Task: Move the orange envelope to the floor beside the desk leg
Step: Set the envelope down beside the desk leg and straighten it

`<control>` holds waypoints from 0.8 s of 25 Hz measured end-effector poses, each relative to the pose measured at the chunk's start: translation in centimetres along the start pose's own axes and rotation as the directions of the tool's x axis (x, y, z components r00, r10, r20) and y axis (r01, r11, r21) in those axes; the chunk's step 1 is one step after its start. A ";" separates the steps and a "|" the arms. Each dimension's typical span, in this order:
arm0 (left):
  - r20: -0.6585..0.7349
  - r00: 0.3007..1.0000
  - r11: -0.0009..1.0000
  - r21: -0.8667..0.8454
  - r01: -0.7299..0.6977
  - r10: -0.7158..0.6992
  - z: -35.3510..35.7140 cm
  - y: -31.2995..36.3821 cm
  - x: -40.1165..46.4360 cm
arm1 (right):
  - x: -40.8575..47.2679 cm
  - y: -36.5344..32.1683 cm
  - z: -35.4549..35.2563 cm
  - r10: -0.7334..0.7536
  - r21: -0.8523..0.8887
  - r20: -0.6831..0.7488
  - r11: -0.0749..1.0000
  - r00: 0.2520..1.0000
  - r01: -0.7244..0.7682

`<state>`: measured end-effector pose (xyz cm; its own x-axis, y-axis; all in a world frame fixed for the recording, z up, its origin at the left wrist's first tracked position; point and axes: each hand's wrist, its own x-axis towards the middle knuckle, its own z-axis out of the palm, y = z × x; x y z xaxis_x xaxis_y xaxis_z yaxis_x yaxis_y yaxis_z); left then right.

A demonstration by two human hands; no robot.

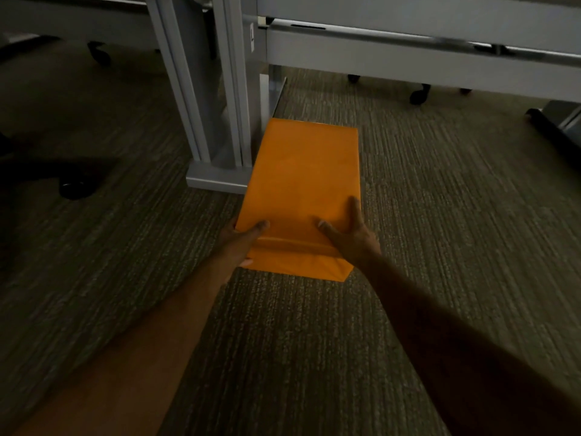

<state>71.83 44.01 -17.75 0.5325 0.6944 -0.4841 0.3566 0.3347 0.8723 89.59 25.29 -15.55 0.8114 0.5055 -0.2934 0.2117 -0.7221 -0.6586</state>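
Note:
The orange envelope (301, 184) is a large flat paper envelope, held low over the carpet just right of the grey desk leg (220, 114). Its near flap end is folded under. My left hand (242, 240) grips its near left corner, thumb on top and fingers beneath. My right hand (349, 231) grips the near right corner, thumb and a finger pressed on the top face. The far end of the envelope overlaps the foot of the desk leg (213, 180). I cannot tell whether the envelope touches the floor.
Striped grey-brown carpet (440, 215) covers the floor. A dark office chair base with castors (74, 187) stands at the left. Grey desk rails (408, 58) run across the top right, with more castors (419, 94) behind and a dark object (553, 121) at the right edge.

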 end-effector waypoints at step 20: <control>-0.071 0.961 0.879 0.427 -0.212 0.267 -2.0 4.0 5.3 | 5.7 -3.3 2.7 -0.055 0.015 -0.085 0.998 0.995 0.057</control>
<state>74.50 50.30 -16.65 0.5523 0.8020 -0.2276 0.5284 -0.1255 0.8397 92.02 31.82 -16.87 0.8418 0.5027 -0.1966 0.2495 -0.6853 -0.6842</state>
